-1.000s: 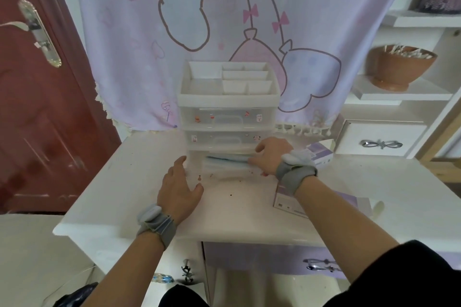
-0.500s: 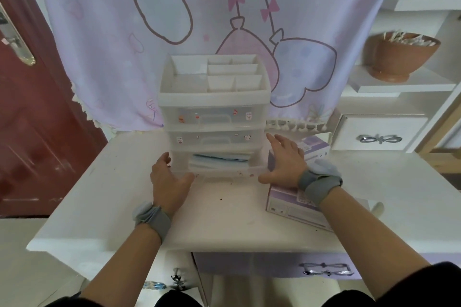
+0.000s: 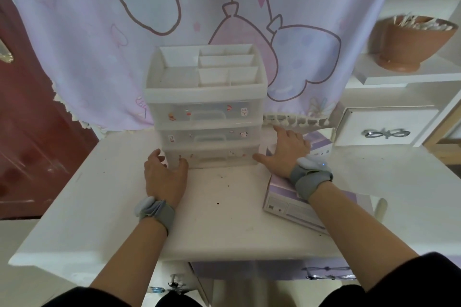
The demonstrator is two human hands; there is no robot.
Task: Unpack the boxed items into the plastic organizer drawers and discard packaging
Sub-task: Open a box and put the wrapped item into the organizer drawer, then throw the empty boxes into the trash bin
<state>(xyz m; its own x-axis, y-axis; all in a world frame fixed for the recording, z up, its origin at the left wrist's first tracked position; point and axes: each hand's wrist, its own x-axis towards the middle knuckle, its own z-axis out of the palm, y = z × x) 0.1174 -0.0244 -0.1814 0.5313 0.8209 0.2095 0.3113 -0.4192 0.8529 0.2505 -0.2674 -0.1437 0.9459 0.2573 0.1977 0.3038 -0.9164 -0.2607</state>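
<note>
1. Head view: plastic organizer (image 3: 205, 109) stands mid-bench (image 3: 224, 219); left hand (image 3: 164, 174) and right hand (image 3: 284, 154), grips spread open, holding nothing, press its bottom drawer (image 3: 212, 157) corners.
2. Purple box (image 3: 294, 204) sits under the right wrist; brown bowl (image 3: 414, 42) shelved beyond.

No readable text, brand or number found. Small cartoon stickers seen on fronts of plastic organizer drawers (image 3: 207, 132), too small for any lettering to be made out. Printed panels and small icons seen on front face of lilac box (image 3: 289, 207) on desk, print too blurred to be read. Curtain (image 3: 174, 20) printed with outline cartoon shapes, bows and balloons only, no words. Blue light shown on right wristband (image 3: 311, 177), no digits visible.
</note>
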